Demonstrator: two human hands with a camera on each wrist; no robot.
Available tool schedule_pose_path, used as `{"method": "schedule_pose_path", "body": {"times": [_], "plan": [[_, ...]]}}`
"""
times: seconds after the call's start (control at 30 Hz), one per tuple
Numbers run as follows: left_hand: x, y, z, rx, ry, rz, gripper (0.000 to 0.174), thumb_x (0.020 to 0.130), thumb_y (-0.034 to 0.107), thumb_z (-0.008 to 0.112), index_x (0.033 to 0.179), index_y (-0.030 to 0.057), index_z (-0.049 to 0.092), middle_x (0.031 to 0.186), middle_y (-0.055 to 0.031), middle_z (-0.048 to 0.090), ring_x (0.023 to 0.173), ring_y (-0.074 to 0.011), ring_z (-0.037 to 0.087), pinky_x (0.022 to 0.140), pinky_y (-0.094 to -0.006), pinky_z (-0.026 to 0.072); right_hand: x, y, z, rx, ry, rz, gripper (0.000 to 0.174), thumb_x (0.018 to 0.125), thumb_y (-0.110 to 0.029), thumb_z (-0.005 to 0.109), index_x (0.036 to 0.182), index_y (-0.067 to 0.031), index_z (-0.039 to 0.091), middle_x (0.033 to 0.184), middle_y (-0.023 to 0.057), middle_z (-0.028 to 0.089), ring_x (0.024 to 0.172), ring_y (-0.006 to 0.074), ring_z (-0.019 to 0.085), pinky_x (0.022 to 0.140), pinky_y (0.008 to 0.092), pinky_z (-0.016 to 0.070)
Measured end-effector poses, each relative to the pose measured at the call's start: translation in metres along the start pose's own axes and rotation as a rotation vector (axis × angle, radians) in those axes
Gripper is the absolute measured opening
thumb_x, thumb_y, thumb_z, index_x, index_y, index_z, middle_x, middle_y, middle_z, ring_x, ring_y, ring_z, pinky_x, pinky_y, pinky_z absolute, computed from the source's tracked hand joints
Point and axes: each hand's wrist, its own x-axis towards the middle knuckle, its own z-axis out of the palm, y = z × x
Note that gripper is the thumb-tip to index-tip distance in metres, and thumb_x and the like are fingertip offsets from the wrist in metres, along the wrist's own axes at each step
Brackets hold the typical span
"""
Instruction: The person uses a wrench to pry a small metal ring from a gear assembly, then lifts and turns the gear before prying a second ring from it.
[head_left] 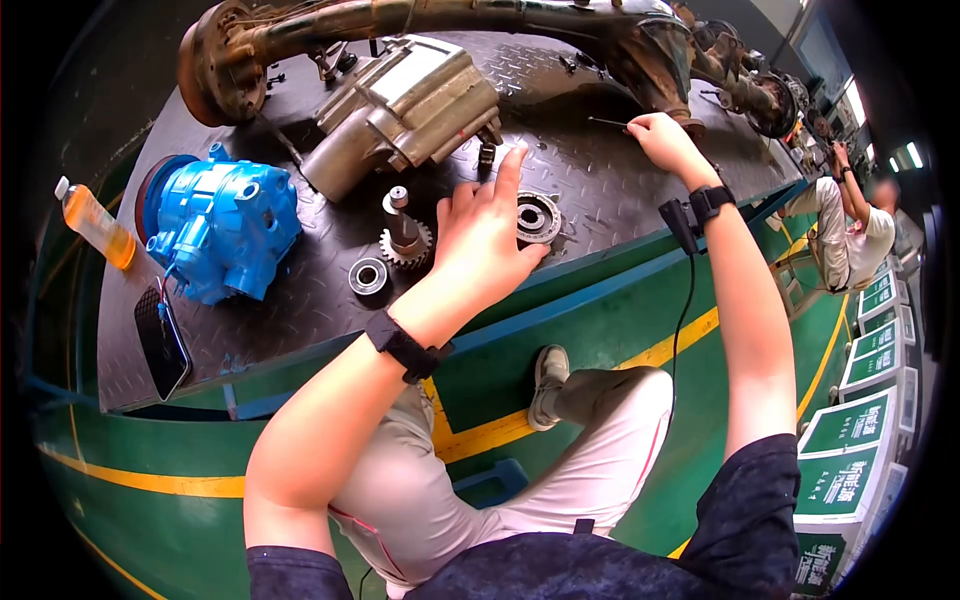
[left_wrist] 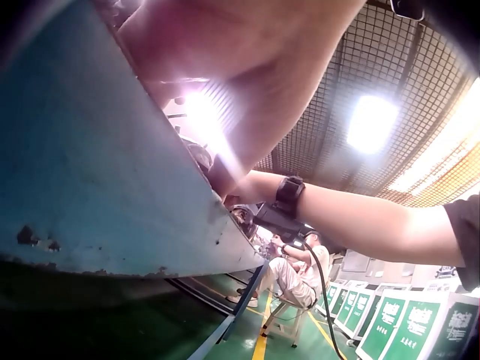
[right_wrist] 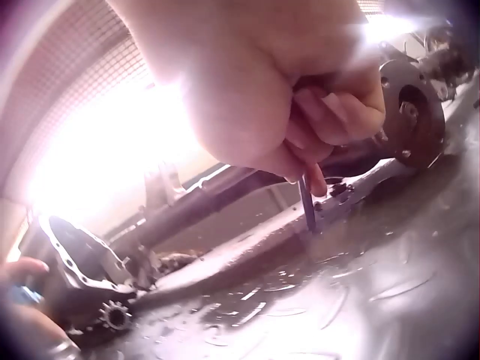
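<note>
My right hand (head_left: pixel 665 145) grips a thin metal rod (head_left: pixel 607 122) over the tabletop. In the right wrist view the fingers are curled round the rod (right_wrist: pixel 307 202), which points down at the metal surface. My left hand (head_left: pixel 480 235) is at the front of the table, index finger and thumb stretched apart. Beside its thumb lies a round ring-shaped metal part (head_left: pixel 538 218). A gear shaft (head_left: pixel 404 235) stands upright to the left of that hand, and a bearing (head_left: pixel 369 276) lies close by it. Behind them sits a metal housing (head_left: pixel 405 110).
A blue pump-like unit (head_left: pixel 225 225), an orange drink bottle (head_left: pixel 98 222) and a phone (head_left: pixel 162 343) are at the left. A long rusty axle (head_left: pixel 450 18) spans the back of the treadplate table (head_left: pixel 590 195). Another person (head_left: pixel 860 235) sits at the right, near green-and-white boxes (head_left: pixel 850 425).
</note>
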Motion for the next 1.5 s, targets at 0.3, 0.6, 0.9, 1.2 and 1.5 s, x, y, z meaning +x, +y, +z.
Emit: {"method": "schedule_pose_path", "body": {"times": [0.3, 0.6, 0.9, 1.2, 1.5], "plan": [[-0.001, 0.003, -0.006, -0.013, -0.007, -0.033, 0.11, 0.069, 0.025, 0.09, 0.157, 0.0169, 0.025, 0.122, -0.0152, 0.064, 0.119, -0.0364, 0.052, 0.104, -0.0472, 0.0368, -0.114, -0.046, -0.026, 0.799, 0.029, 0.22, 0.028, 0.098, -0.021, 0.062, 0.113, -0.0001, 0.072, 0.064, -0.0089, 0.045, 0.054, 0.0015, 0.036, 0.049, 0.0217, 0.0267], [0.002, 0.009, -0.004, -0.128, -0.065, -0.044, 0.1, 0.075, 0.014, 0.083, 0.156, 0.0212, 0.024, 0.133, -0.0149, 0.06, 0.126, -0.0377, 0.051, 0.11, -0.0471, 0.0358, -0.201, -0.079, -0.006, 1.232, 0.048, 0.22, 0.022, 0.098, -0.014, 0.061, 0.107, 0.0039, 0.072, 0.06, -0.0099, 0.042, 0.049, -0.0006, 0.029, 0.046, 0.0201, 0.0203], [-0.001, 0.008, 0.012, 0.063, 0.08, 0.036, 0.095, 0.074, 0.021, 0.082, 0.153, 0.0133, 0.029, 0.119, -0.0153, 0.059, 0.113, -0.0351, 0.053, 0.104, -0.048, 0.0378, -0.21, -0.075, 0.013, 1.314, 0.088, 0.217, 0.021, 0.099, -0.012, 0.061, 0.106, 0.0046, 0.072, 0.061, -0.0091, 0.044, 0.049, -0.001, 0.029, 0.046, 0.0196, 0.0206], [0.0, 0.005, 0.011, -0.008, 0.034, 0.058, 0.105, 0.072, 0.019, 0.085, 0.155, 0.0118, 0.02, 0.119, -0.017, 0.06, 0.115, -0.0363, 0.052, 0.101, -0.0499, 0.0357, -0.21, -0.079, 0.018, 1.262, 0.111, 0.209, 0.021, 0.1, -0.012, 0.061, 0.107, 0.0035, 0.073, 0.064, -0.0091, 0.046, 0.051, -0.0012, 0.031, 0.047, 0.0196, 0.0204], [0.003, 0.003, 0.011, 0.02, 0.032, 0.053, 0.103, 0.072, 0.022, 0.085, 0.153, 0.0113, 0.023, 0.113, -0.0148, 0.064, 0.112, -0.0352, 0.054, 0.097, -0.0478, 0.0352, -0.214, -0.082, 0.019, 1.178, 0.105, 0.19, 0.02, 0.1, -0.012, 0.061, 0.108, 0.002, 0.073, 0.064, -0.0106, 0.044, 0.053, -0.0016, 0.03, 0.048, 0.0205, 0.0184]]}}
